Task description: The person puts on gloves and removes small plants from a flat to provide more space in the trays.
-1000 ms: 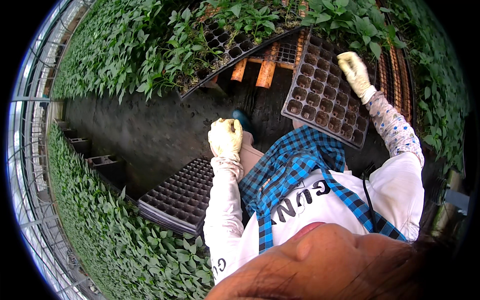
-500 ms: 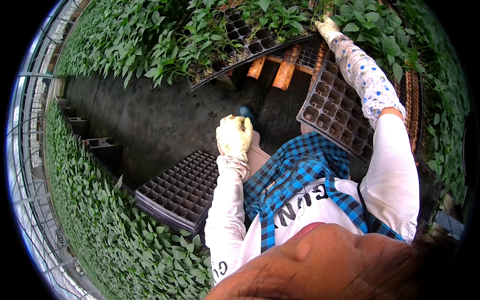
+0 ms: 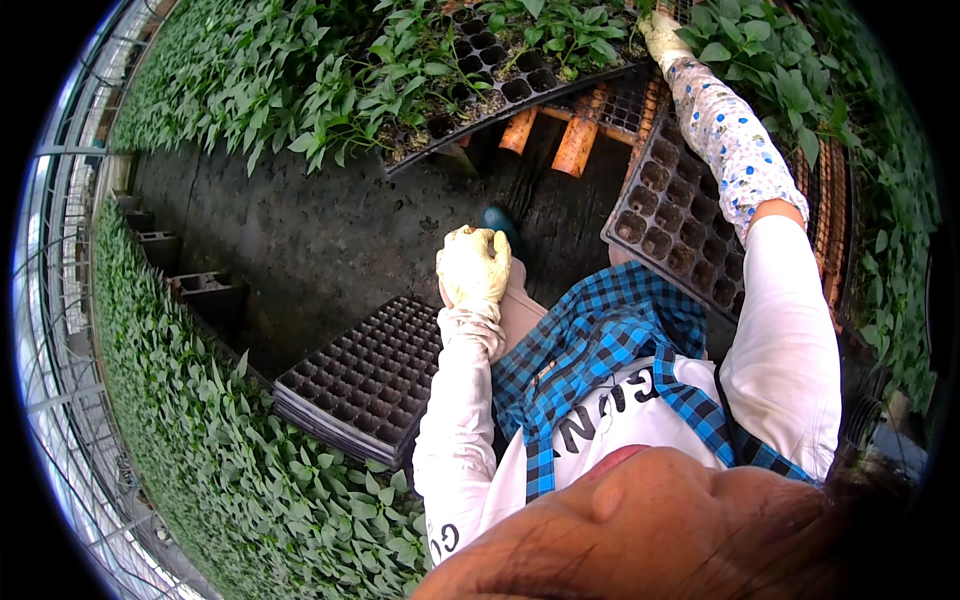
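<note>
My left hand (image 3: pixel 475 268), in a pale yellow glove, is curled into a fist in front of my body; whatever it holds, if anything, is hidden. My right hand (image 3: pixel 664 42), gloved alike, reaches to the far right beside the corner of a black seedling tray (image 3: pixel 470 127) holding leafy green seedlings and several bare cells. Its fingers are bent and partly lost among leaves, so what they grip cannot be made out. Below my right forearm lies an emptied black cell tray (image 3: pixel 672 225) with large cells, tilted against the bench.
A stack of black small-cell trays (image 3: pixel 365 375) sits at my left. Orange-brown bench slats (image 3: pixel 575 145) jut out under the seedling tray. Dense seedlings (image 3: pixel 230 420) line the left side, with grey blocks (image 3: pixel 205 285) along their edge. Dark ground cover (image 3: pixel 320 230) spans the aisle.
My right hand has shifted slightly farther away, toward the leaves by the tray corner. My left fist stays closed in nearly the same place, and the whole view has moved a little.
</note>
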{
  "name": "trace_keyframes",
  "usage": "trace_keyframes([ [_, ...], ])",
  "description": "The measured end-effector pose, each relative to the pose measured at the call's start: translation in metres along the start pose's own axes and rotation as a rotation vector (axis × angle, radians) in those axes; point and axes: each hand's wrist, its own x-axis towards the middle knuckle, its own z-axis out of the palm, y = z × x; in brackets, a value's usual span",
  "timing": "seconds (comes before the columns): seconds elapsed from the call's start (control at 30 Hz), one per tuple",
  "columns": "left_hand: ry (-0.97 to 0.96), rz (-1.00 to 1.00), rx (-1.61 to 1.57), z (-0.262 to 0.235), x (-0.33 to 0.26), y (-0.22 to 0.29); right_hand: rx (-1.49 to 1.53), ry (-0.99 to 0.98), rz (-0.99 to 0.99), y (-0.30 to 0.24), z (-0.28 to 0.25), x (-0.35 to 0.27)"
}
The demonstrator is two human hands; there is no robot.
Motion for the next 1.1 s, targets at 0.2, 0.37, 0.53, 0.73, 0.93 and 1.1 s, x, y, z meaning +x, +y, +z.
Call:
trace_keyframes([
  [0.2, -0.012, -0.006, 0.05, 0.001, 0.003, 0.002, 0.418, -0.086, 0.19, -0.053, -0.087, 0.005],
  [0.37, 0.052, 0.015, 0.099, 0.008, 0.002, -0.002, 0.863, -0.65, 0.286, -0.056, -0.187, -0.03],
  [0.53, 0.104, 0.1, 0.077, 0.011, -0.002, 0.0, 0.978, -0.561, 0.184, -0.091, -0.31, -0.118],
  [0.73, 0.06, 0.076, 0.098, 0.019, -0.005, -0.006, 1.038, -0.403, 0.315, 0.008, -0.334, -0.192],
  [0.93, 0.078, 0.105, 0.135, 0.022, -0.003, -0.005, 0.927, -0.451, 0.447, 0.068, -0.347, -0.189],
  [1.1, 0.059, 0.082, 0.15, 0.021, -0.004, -0.007, 0.985, -0.388, 0.29, 0.069, -0.32, -0.187],
])
